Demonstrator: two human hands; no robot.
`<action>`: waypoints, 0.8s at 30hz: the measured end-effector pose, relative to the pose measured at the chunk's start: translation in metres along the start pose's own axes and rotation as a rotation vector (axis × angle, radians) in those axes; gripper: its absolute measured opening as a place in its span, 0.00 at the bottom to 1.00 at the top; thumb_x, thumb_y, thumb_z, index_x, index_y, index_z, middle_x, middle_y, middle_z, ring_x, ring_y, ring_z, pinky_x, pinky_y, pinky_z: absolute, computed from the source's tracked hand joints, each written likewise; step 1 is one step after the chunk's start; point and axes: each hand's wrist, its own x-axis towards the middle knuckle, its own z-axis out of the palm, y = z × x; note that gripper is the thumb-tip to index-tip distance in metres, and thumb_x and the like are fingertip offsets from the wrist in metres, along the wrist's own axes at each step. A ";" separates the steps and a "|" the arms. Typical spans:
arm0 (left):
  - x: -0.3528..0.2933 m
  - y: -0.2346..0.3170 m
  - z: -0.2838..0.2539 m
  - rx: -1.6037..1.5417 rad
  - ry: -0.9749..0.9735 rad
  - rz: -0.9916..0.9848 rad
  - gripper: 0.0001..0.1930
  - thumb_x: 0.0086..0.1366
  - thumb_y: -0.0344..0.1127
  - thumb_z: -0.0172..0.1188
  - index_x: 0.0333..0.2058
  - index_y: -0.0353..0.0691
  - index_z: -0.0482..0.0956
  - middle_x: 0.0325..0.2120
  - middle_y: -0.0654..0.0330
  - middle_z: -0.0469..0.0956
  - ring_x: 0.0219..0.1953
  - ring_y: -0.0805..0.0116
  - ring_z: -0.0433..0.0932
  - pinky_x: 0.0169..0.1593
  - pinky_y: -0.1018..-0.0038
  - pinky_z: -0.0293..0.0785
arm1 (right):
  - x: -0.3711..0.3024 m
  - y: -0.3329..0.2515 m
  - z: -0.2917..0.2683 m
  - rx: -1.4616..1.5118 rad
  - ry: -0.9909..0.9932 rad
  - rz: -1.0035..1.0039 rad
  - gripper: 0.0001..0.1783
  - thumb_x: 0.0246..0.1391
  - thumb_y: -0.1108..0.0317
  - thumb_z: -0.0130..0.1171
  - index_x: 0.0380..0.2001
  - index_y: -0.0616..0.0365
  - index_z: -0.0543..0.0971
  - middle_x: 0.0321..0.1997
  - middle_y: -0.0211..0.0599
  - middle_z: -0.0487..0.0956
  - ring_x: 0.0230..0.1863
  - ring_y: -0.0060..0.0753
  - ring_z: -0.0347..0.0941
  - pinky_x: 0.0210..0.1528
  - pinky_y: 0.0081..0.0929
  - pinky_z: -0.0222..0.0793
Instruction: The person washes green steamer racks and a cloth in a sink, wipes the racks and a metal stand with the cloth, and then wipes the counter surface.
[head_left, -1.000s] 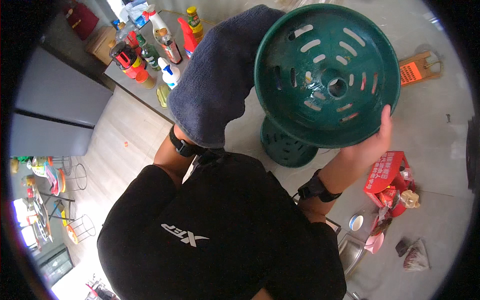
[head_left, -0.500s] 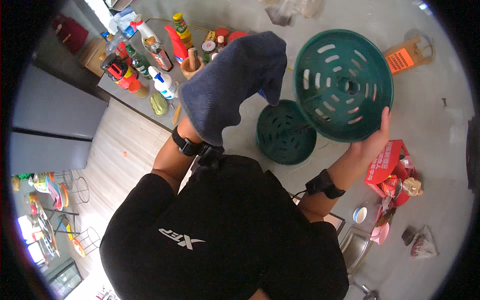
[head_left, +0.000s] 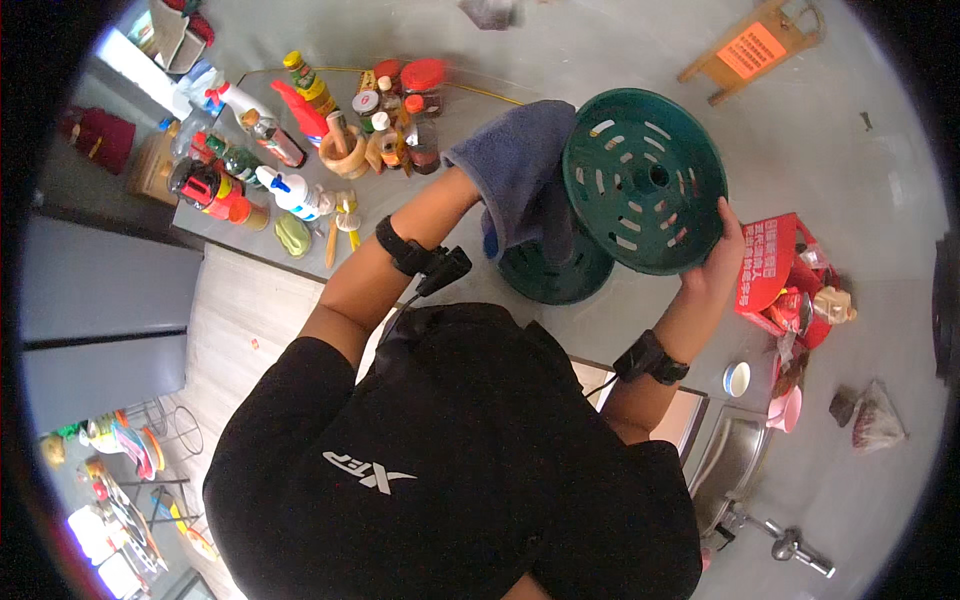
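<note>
My right hand (head_left: 714, 252) grips the lower right rim of a dark green round plastic tray (head_left: 640, 215), slotted and with a hole in its middle. The tray is tilted and held up above the counter. A grey-blue towel (head_left: 520, 160) covers most of my left hand (head_left: 460, 188), hiding its fingers; the towel meets the tray's left rim and hangs down from there. Below stands a second green slotted tray (head_left: 560, 282), partly hidden by the towel and the raised tray.
On the left of the counter (head_left: 500, 60) stand several bottles, jars and a wooden mortar (head_left: 344, 155). To the right are a red box (head_left: 766, 262) with packets, a small bowl (head_left: 736, 379), a pink cup (head_left: 785, 410) and a sink (head_left: 728, 455). A wooden grater (head_left: 755, 50) lies far right.
My left hand has brought the towel right and down against the raised tray. That tray has shifted a little left and down in view, with its tilt changed. The view has turned slightly.
</note>
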 end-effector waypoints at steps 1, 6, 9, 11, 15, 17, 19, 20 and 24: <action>0.000 -0.007 0.003 -0.007 -0.006 0.008 0.20 0.57 0.35 0.56 0.49 0.36 0.72 0.48 0.44 0.72 0.52 0.44 0.70 0.57 0.63 0.65 | 0.000 -0.001 -0.003 0.004 0.010 -0.005 0.21 0.60 0.58 0.46 0.49 0.62 0.74 0.45 0.41 0.79 0.34 0.36 0.76 0.27 0.22 0.69; 0.011 -0.003 -0.012 0.038 -0.226 -0.129 0.21 0.57 0.37 0.56 0.50 0.39 0.72 0.50 0.45 0.71 0.54 0.47 0.69 0.58 0.62 0.64 | -0.006 0.003 0.003 0.059 -0.030 0.087 0.18 0.58 0.61 0.47 0.45 0.63 0.75 0.40 0.44 0.80 0.26 0.39 0.76 0.22 0.23 0.69; 0.004 -0.010 -0.013 0.157 -0.081 0.070 0.21 0.57 0.37 0.55 0.51 0.40 0.72 0.48 0.47 0.73 0.52 0.48 0.72 0.56 0.62 0.66 | -0.011 0.006 0.009 0.072 0.006 0.087 0.18 0.59 0.61 0.47 0.44 0.63 0.75 0.40 0.43 0.80 0.27 0.38 0.77 0.23 0.25 0.71; 0.009 -0.001 -0.020 0.165 -0.154 -0.005 0.22 0.55 0.37 0.57 0.50 0.41 0.73 0.47 0.48 0.75 0.51 0.49 0.72 0.56 0.61 0.67 | -0.011 0.008 0.004 0.079 0.030 0.098 0.17 0.59 0.61 0.47 0.44 0.63 0.75 0.41 0.43 0.80 0.29 0.37 0.77 0.26 0.26 0.72; 0.017 0.012 -0.038 0.183 -0.357 -0.132 0.24 0.53 0.38 0.60 0.51 0.44 0.74 0.48 0.50 0.75 0.52 0.50 0.73 0.57 0.61 0.66 | -0.009 0.019 -0.003 0.056 0.015 0.070 0.17 0.61 0.62 0.45 0.44 0.63 0.75 0.42 0.41 0.80 0.34 0.35 0.77 0.34 0.29 0.73; 0.016 0.011 -0.043 0.094 -0.269 -0.040 0.22 0.53 0.40 0.59 0.48 0.43 0.75 0.42 0.49 0.76 0.47 0.49 0.75 0.51 0.62 0.69 | -0.011 0.023 0.001 0.053 0.061 0.054 0.17 0.62 0.61 0.45 0.44 0.63 0.76 0.42 0.40 0.80 0.35 0.34 0.77 0.36 0.29 0.73; 0.019 0.010 -0.042 0.005 -0.189 0.048 0.20 0.53 0.42 0.58 0.45 0.42 0.75 0.36 0.48 0.78 0.43 0.48 0.77 0.45 0.63 0.72 | -0.011 0.025 0.004 -0.021 0.164 -0.003 0.19 0.63 0.59 0.45 0.45 0.63 0.75 0.42 0.39 0.80 0.36 0.32 0.77 0.34 0.27 0.72; 0.021 0.008 -0.041 0.108 -0.276 -0.053 0.19 0.53 0.42 0.58 0.43 0.43 0.76 0.33 0.48 0.78 0.40 0.48 0.77 0.43 0.62 0.73 | -0.008 0.026 0.000 -0.017 0.168 -0.001 0.19 0.63 0.59 0.45 0.45 0.63 0.75 0.42 0.39 0.80 0.36 0.32 0.77 0.34 0.27 0.72; 0.012 -0.010 -0.025 0.119 -0.264 -0.130 0.13 0.52 0.42 0.57 0.36 0.45 0.77 0.28 0.49 0.78 0.35 0.48 0.79 0.38 0.61 0.73 | 0.000 0.037 -0.016 -0.131 0.158 0.021 0.20 0.63 0.58 0.45 0.46 0.63 0.75 0.42 0.38 0.80 0.37 0.30 0.76 0.33 0.25 0.71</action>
